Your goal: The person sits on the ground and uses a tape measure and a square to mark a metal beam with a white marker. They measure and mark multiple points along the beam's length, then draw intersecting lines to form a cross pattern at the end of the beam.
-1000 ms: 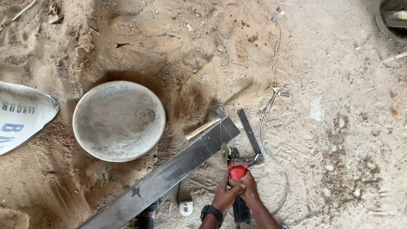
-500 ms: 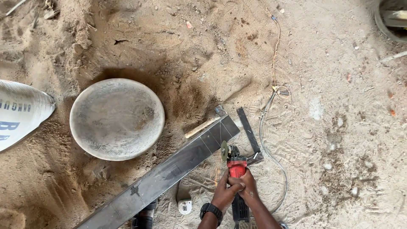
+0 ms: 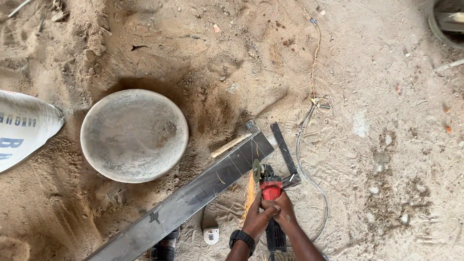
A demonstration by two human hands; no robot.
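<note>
down low, a grinder is held on a metal bar

a red and black grinder is gripped by both hands. the left hand is wrapped tight around its body, with a black watch worn on the wrist. the right hand is closed around it too, just beside the left. the round disc is pressed on the edge of a long dark metal bar, near the bar's upper right end. orange sparks are thrown down toward the sand.

the bar is laid slanted on the sandy ground, from bottom left to upper right. a flat metal square is laid just past the bar's end. a wooden handle is seen beside the bar's top edge. a grey cable is curled right of the hands. a round grey pan is set apart to the left, and a white sack is cut by the left edge. more open sand is seen on the right side.
</note>
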